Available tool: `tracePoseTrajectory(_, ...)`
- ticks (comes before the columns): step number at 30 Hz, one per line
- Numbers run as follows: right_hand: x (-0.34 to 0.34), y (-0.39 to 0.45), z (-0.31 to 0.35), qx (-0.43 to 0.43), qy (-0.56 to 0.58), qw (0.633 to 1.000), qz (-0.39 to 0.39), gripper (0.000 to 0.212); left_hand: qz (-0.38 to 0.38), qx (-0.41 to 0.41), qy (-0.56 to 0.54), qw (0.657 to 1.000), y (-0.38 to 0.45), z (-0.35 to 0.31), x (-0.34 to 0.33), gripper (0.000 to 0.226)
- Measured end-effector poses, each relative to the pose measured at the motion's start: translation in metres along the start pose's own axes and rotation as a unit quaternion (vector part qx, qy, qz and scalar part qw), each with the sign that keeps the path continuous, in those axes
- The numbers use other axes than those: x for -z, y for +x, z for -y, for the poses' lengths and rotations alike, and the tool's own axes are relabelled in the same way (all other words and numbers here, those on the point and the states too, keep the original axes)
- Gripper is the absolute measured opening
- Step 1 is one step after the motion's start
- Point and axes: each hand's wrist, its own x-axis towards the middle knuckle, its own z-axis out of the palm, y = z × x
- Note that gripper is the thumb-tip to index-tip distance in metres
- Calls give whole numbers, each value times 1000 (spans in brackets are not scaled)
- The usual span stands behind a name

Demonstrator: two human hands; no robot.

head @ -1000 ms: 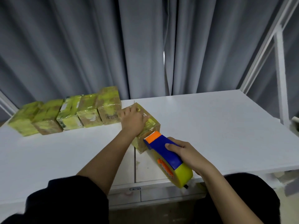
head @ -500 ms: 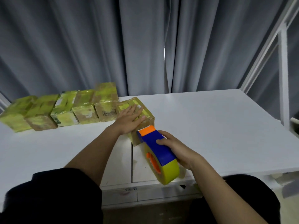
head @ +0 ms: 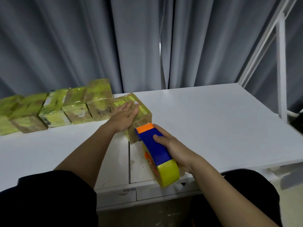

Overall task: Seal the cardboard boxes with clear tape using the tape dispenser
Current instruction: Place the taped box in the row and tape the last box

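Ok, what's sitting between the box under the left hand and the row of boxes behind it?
Nothing. In the head view, the box under the left hand appears to sit right against the nearest box in the row, with no gap visible between them.

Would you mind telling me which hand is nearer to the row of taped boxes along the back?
Left. The left hand lies flat on the box beside that row; the right hand grips the tape dispenser, nearer the person.
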Motion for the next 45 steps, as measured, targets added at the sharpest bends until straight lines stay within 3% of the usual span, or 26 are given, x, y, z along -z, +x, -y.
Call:
tracePoseTrajectory(6,-3,4,6,-24,-9,1000,-13,29,7,5,-33,999,-3,-3,3,59)
tracePoseTrajectory(11,-9,10,14,-50,-38,998,-31,25,25,3,-46,999,-9,-7,9,86)
tracePoseTrajectory(13,-8,12,14,-50,-59,996,-35,27,29,3,-47,998,-9,-7,10,82)
tracePoseTrajectory(17,-7,10,16,-48,-84,994,-40,13,29,-2,-61,998,-5,-4,9,52)
tracePoseTrajectory(20,-7,7,17,-55,-93,993,-41,11,41,-3,-22,999,-3,-4,10,47)
tracePoseTrajectory(24,-3,3,20,-54,-88,994,-33,14,34,-11,-65,997,-5,-5,11,50)
tracePoseTrajectory(32,-14,16,22,-79,-96,991,-46,23,64,-34,-72,995,-6,1,14,89)
tracePoseTrajectory(39,-11,21,20,-85,-140,984,-65,17,68,-47,-93,992,-1,8,10,88)
tracePoseTrajectory(45,-6,28,23,-86,-207,972,-69,39,55,-43,-108,992,-1,8,7,81)
